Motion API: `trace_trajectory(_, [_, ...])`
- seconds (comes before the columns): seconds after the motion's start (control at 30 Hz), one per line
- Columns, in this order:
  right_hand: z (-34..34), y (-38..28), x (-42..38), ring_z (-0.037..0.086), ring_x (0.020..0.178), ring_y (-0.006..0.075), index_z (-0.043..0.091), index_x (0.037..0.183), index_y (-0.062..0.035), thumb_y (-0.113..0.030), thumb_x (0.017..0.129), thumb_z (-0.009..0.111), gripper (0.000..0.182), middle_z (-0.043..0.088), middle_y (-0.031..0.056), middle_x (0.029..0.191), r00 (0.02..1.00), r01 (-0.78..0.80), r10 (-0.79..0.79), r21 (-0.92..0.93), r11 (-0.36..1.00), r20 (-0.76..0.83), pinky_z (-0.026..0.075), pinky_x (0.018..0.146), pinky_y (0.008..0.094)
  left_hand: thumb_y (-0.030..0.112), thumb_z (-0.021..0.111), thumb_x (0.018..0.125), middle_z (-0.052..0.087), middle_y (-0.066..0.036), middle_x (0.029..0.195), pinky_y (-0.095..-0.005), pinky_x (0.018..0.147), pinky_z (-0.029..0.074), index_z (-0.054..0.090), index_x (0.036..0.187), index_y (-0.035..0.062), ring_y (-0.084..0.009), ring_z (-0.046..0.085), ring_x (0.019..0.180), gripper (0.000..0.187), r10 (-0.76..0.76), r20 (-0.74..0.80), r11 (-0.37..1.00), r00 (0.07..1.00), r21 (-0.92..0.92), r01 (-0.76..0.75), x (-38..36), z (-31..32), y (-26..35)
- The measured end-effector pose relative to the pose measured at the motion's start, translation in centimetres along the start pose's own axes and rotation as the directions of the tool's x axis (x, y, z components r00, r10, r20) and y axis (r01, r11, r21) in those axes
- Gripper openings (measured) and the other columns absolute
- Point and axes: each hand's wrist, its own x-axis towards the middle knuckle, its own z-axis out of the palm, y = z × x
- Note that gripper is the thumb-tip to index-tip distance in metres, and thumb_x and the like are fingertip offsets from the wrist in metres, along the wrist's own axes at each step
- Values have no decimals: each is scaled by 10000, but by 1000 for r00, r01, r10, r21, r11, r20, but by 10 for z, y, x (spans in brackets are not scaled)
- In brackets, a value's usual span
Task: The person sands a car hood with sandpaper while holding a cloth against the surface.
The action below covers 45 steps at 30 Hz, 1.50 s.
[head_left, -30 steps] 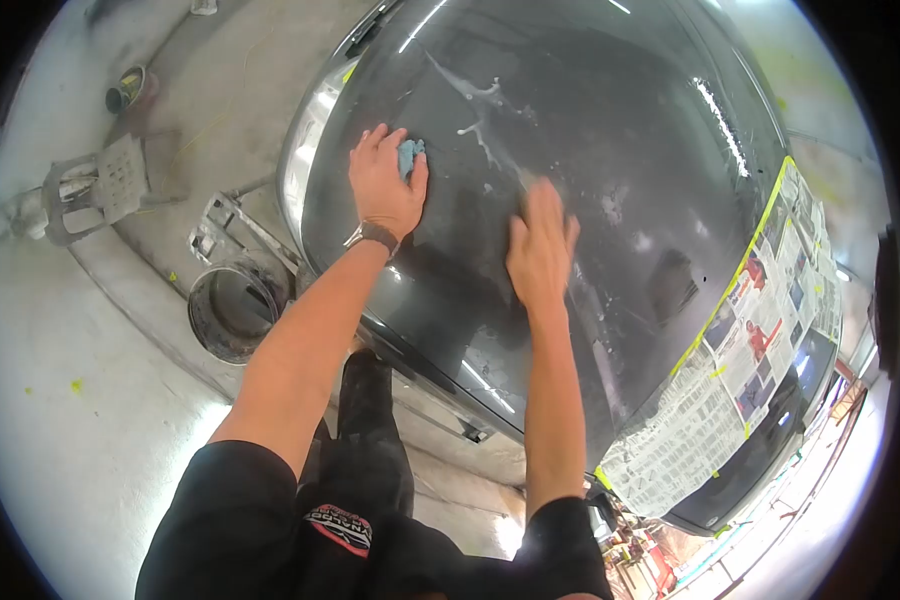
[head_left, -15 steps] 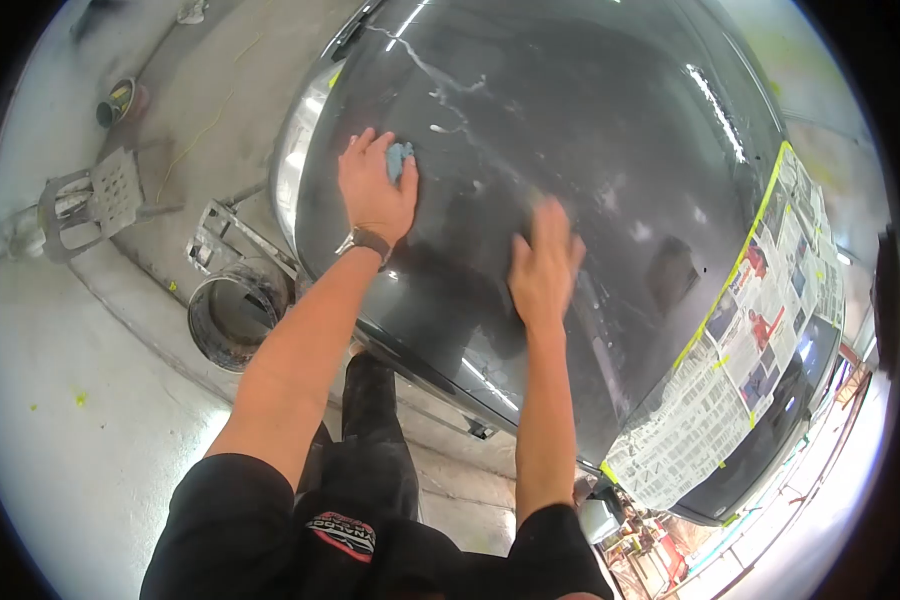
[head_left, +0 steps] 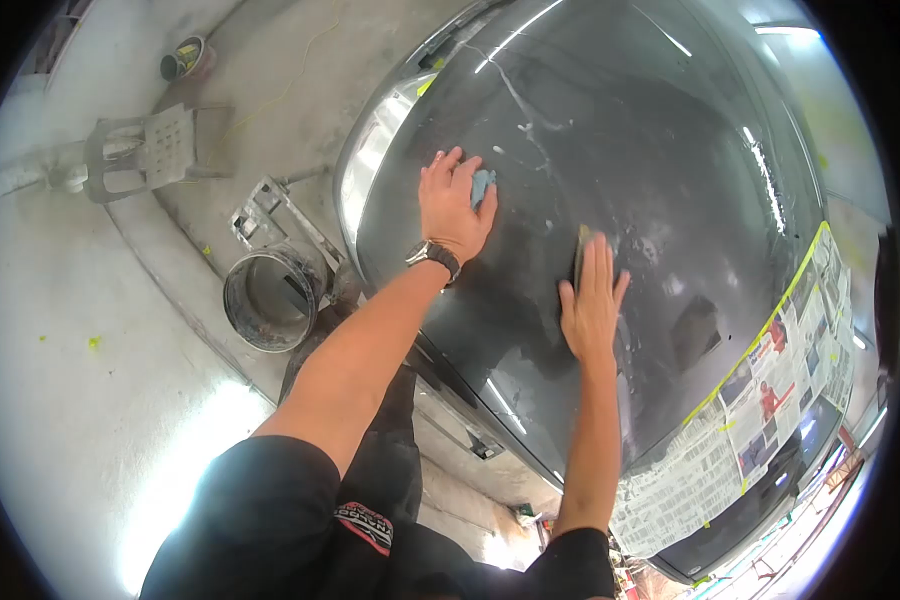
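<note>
A dark grey car hood (head_left: 650,130), wet in streaks, curves in front of me. My left hand (head_left: 456,210) rests on its left part, fingers curled over a crumpled light-blue cloth (head_left: 482,185) that shows between thumb and fingers. Farther right, my right hand (head_left: 592,305) lies on the hood with its fingers stretched forward. Under those fingers is a thin piece with a tan edge, which looks like sandpaper (head_left: 582,240); most of it is hidden by the hand.
Newspaper (head_left: 770,390) edged with yellow tape covers the windshield side. The headlight (head_left: 370,150) lies along the left. On the floor are a round drum (head_left: 270,300), a metal frame (head_left: 288,215), a grey plastic chair (head_left: 165,145) and a bucket (head_left: 195,58).
The view has shifted, so the scene sits farther right. My left hand stays on the cloth. My right hand, blurred before, is now sharper, and the tan edge shows beside its fingers.
</note>
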Motion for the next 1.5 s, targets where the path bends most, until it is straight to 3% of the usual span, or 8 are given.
trace_trajectory(0.17, [-17, 68, 85, 222, 1649, 346, 262, 1700, -52, -378, 1103, 513, 725, 231, 168, 1787, 998, -27, 18, -138, 990, -68, 141, 1274, 717, 259, 744, 948, 589, -261, 1479, -604, 1210, 348, 659, 1355, 70, -496, 500, 1416, 458, -5, 14, 1000, 1000, -1, 5, 0, -1, 4])
trace_trajectory(0.27, [-26, 86, 172, 222, 1647, 357, 269, 1695, -35, -377, 1108, 500, 718, 228, 181, 1784, 909, -358, 329, -75, 931, -255, 141, 1279, 714, 272, 743, 952, 581, -253, 1490, -615, 1203, 347, 663, 1361, 83, -495, 495, 1422, 457, 7, 5, 1000, 1000, 5, -7, -2, 0, 1])
trace_trajectory(0.47, [14, 21, 25, 317, 1613, 377, 406, 1645, -38, -241, 1096, 497, 592, 344, 179, 1742, 993, -8, 23, 126, 992, -119, 224, 1285, 651, 331, 750, 951, 558, -230, 1519, -628, 1185, 347, 663, 1378, 103, -483, 475, 1444, 492, -127, -73, 983, 989, 123, 136, 26, 28, 32])
trace_trajectory(0.57, [-9, 72, 78, 375, 1584, 372, 482, 1605, -64, -242, 1108, 490, 529, 427, 155, 1702, 982, 71, -73, -20, 997, -174, 234, 1281, 653, 418, 811, 903, 580, -217, 1500, -599, 1194, 351, 669, 1367, 93, -478, 474, 1446, 585, -16, -38, 996, 999, 86, 19, 53, 39, 34])
trace_trajectory(0.8, [-28, 110, 204, 366, 1586, 363, 462, 1607, -81, -281, 1105, 535, 545, 414, 167, 1705, 861, -232, 236, 65, 970, -450, 268, 1262, 654, 414, 838, 893, 610, -229, 1473, -577, 1186, 384, 674, 1348, 60, -478, 508, 1411, 599, 26, 1, 995, 1000, 95, -26, 55, 39, 35])
trace_trajectory(1.03, [-32, 79, 83, 310, 1619, 325, 409, 1634, -113, -315, 1054, 613, 647, 356, 136, 1737, 998, 21, -21, -2, 1000, -67, 197, 1288, 669, 374, 795, 921, 592, -201, 1501, -609, 1212, 342, 675, 1362, 81, -463, 491, 1443, 543, 4, 42, 997, 999, 83, -8, 55, 40, 31])
trace_trajectory(1.27, [-47, 161, 236, 276, 1623, 347, 364, 1648, -58, -392, 1128, 473, 628, 323, 170, 1744, 842, -338, 325, 48, 940, -431, 204, 1279, 676, 324, 778, 954, 615, -229, 1470, -566, 1181, 391, 663, 1354, 31, -470, 515, 1404, 510, 71, 30, 991, 997, 108, -74, 55, 41, 30])
trace_trajectory(1.5, [-25, 75, 42, 224, 1649, 337, 315, 1684, -90, -411, 1071, 570, 738, 262, 143, 1777, 996, -51, 52, -21, 998, 69, 183, 1289, 677, 315, 760, 961, 616, -240, 1463, -575, 1171, 402, 667, 1353, 35, -479, 513, 1404, 491, 78, 36, 989, 996, 124, -82, 58, 44, 29])
